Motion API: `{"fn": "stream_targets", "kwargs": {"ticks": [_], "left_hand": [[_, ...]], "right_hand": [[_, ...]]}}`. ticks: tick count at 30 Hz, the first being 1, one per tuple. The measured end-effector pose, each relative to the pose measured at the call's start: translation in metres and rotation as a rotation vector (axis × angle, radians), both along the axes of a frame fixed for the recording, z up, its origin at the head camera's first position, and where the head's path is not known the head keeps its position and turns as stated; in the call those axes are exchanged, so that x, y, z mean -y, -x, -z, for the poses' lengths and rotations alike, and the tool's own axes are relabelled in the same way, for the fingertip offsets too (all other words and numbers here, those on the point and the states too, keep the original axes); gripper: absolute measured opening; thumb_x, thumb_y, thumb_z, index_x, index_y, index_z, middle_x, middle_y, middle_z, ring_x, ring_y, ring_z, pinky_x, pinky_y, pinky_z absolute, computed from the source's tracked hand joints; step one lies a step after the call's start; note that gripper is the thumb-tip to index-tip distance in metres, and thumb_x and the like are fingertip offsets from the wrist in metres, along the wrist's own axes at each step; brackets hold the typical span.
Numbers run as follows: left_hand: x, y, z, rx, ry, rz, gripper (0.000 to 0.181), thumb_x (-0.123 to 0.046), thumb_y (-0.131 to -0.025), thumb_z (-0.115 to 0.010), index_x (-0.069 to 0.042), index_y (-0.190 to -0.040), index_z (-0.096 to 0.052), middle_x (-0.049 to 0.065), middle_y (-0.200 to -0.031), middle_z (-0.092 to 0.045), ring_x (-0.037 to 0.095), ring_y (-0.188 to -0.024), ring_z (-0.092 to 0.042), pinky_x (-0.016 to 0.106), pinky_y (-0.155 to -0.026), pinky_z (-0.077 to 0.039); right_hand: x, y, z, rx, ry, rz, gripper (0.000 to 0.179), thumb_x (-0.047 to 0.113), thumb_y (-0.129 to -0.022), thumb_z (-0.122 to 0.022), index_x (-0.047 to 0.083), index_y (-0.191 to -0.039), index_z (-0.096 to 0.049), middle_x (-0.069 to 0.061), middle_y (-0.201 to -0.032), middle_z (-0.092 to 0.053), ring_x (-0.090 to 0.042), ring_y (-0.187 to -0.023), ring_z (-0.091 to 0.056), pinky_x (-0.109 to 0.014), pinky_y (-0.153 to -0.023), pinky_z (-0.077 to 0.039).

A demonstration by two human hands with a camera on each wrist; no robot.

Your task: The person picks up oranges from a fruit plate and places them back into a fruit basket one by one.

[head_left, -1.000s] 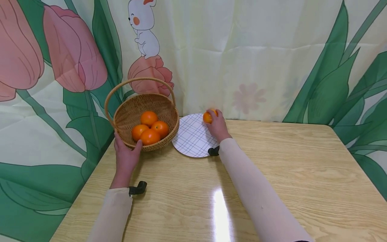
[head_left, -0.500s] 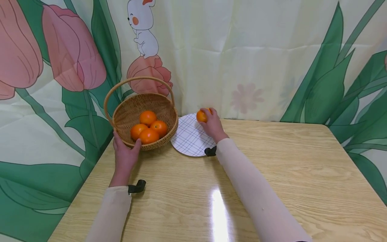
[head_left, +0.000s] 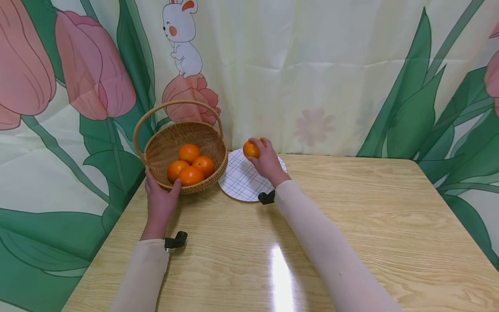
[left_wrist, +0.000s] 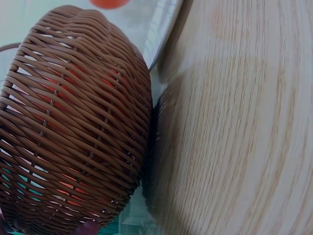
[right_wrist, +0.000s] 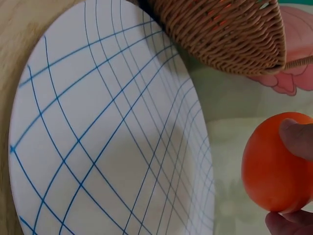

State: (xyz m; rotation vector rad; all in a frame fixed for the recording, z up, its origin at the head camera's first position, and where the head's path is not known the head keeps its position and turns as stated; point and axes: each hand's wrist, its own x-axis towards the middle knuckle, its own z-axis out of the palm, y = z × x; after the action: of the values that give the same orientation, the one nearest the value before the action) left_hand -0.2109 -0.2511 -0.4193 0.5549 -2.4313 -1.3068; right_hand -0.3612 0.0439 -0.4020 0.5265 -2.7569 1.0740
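My right hand [head_left: 267, 163] grips an orange [head_left: 251, 149] over the far part of a round white plate [head_left: 243, 180] with a blue crossed-line pattern. In the right wrist view, thumb and fingers hold that orange [right_wrist: 274, 166] apart from the plate [right_wrist: 112, 132]. To the left, my left hand [head_left: 161, 197] holds the near left rim of a wicker basket [head_left: 183, 130], which tilts toward me. Several oranges [head_left: 191, 175] lie inside it. The left wrist view shows the woven basket wall [left_wrist: 78, 117] close up, with orange colour through the gaps.
The basket's tall arched handle [head_left: 179, 102] rises at the back. A light wood table [head_left: 351, 216] lies under everything. Behind its far edge hangs a curtain [head_left: 265, 78] printed with tulips, leaves and a rabbit. Black wrist mounts [head_left: 177, 240] stick out from both sleeves.
My right hand has carried the orange leftward across the plate toward the basket. The left hand keeps its hold on the basket rim, and the oranges inside have not shifted.
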Motion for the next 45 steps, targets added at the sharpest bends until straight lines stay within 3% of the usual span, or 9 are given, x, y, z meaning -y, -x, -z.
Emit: {"fn": "stream_targets", "kwargs": {"ticks": [16,22,31,45], "left_hand": [[0.001,0.000,0.002,0.034,-0.018,-0.014,0.104,-0.052,-0.090,-0.058,-0.026,-0.153,0.022,0.012,-0.163,0.010,0.044,-0.147,-0.013,0.060,-0.114,-0.021],[0.002,-0.001,0.001,0.019,-0.014,-0.008,0.105,-0.051,-0.090,-0.059,-0.023,-0.154,0.020,0.013,-0.162,0.008,0.044,-0.147,-0.013,0.060,-0.114,-0.021],[0.003,-0.001,0.003,0.034,-0.022,-0.009,0.104,-0.053,-0.090,-0.057,-0.025,-0.153,0.022,0.012,-0.163,0.011,0.045,-0.146,-0.013,0.061,-0.114,-0.021],[0.000,-0.001,0.000,-0.005,-0.019,0.004,0.103,-0.050,-0.090,-0.058,-0.025,-0.153,0.020,0.012,-0.162,0.008,0.044,-0.146,-0.015,0.060,-0.114,-0.022]], "right_hand": [[0.009,-0.022,-0.011,-0.048,0.043,-0.058,0.057,0.026,-0.091,-0.068,0.028,-0.141,-0.042,-0.013,-0.151,-0.028,-0.042,-0.122,-0.050,-0.051,-0.102,-0.045],[0.011,-0.028,-0.015,-0.093,0.049,-0.074,0.056,0.026,-0.090,-0.068,0.026,-0.141,-0.043,-0.014,-0.151,-0.029,-0.042,-0.123,-0.050,-0.052,-0.102,-0.046],[0.019,-0.035,-0.023,-0.092,0.046,-0.096,0.057,0.029,-0.091,-0.067,0.028,-0.142,-0.042,-0.013,-0.153,-0.027,-0.041,-0.126,-0.049,-0.051,-0.102,-0.045],[0.031,-0.047,-0.036,-0.154,0.068,-0.151,0.056,0.029,-0.091,-0.067,0.025,-0.142,-0.042,-0.013,-0.151,-0.030,-0.035,-0.126,-0.049,-0.046,-0.106,-0.044]]}}
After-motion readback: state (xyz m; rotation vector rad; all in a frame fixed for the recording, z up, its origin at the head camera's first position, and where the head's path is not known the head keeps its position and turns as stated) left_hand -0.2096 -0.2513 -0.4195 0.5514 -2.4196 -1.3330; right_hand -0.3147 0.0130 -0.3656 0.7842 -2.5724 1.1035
